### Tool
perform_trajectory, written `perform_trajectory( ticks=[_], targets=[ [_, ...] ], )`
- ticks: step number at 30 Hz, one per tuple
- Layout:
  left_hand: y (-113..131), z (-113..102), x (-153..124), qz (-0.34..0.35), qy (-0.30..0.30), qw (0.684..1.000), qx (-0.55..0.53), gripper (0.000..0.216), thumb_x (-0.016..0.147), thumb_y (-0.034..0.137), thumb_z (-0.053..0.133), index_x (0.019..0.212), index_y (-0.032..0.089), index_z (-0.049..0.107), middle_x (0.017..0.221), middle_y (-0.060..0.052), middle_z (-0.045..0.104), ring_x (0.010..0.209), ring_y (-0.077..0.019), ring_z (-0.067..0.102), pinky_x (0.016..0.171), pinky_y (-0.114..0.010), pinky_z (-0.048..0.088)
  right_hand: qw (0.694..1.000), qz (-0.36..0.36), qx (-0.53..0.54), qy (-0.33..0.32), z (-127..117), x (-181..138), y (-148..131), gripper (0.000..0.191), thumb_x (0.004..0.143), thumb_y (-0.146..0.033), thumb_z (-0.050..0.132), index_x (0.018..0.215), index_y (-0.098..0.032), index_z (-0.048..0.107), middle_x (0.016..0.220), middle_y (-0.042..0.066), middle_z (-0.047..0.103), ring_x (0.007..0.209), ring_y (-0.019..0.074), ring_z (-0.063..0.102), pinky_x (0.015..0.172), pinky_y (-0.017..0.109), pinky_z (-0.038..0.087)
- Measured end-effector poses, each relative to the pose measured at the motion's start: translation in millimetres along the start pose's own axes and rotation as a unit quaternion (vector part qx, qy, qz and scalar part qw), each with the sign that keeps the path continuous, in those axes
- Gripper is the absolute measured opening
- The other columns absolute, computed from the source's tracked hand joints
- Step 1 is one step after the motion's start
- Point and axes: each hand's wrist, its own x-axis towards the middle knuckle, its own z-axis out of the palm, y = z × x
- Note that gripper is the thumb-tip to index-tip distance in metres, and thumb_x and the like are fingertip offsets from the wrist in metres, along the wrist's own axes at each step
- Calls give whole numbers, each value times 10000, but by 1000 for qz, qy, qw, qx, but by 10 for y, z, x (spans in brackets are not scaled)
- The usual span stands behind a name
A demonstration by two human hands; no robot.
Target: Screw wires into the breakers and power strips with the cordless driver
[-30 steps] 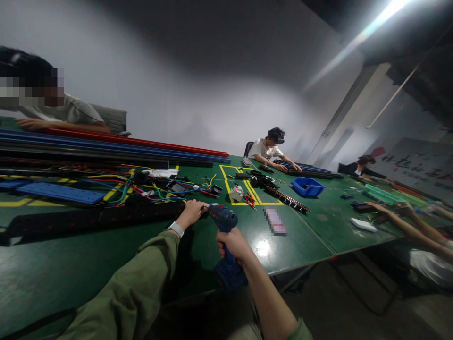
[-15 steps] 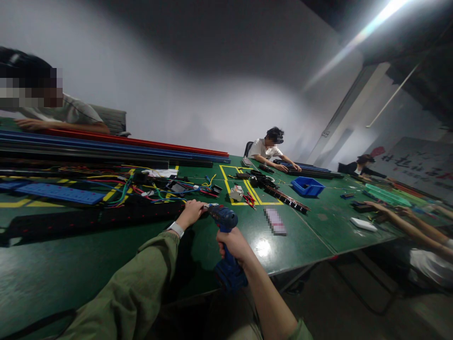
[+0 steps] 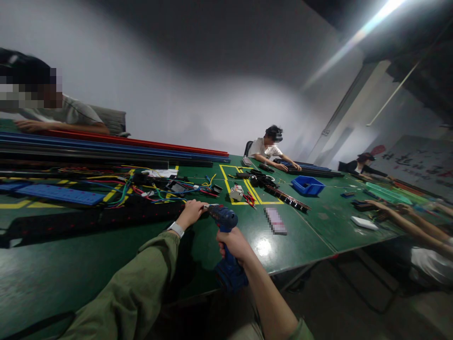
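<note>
My right hand (image 3: pixel 234 244) is wrapped round the grip of a blue cordless drill (image 3: pixel 225 245), whose tip points left at the end of a long black strip (image 3: pixel 92 218) lying on the green table (image 3: pixel 53 274). My left hand (image 3: pixel 191 212) is closed over that right end of the black strip, just beside the drill's tip. A white watch band shows on my left wrist, and an olive sleeve covers that arm.
Coloured wires (image 3: pixel 141 189), a blue strip (image 3: pixel 58 192) and long red, blue and black rails (image 3: pixel 116 148) lie behind. A blue bin (image 3: pixel 307 186) and small parts sit inside yellow tape marks. Other people work at the left, far end and right.
</note>
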Motion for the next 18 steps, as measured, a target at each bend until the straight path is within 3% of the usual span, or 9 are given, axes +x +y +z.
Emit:
perform_trajectory(
  ticks=[18],
  targets=[
    [47, -52, -9, 2, 1, 1000, 1, 349, 945, 368, 470, 1205, 307, 696, 1065, -83, 740, 986, -262, 588, 922, -399, 359, 1000, 0, -13, 1, 0, -19, -33, 71, 669, -218, 536, 656, -196, 469, 507, -44, 488, 410, 94, 459, 414, 208, 369]
  ],
)
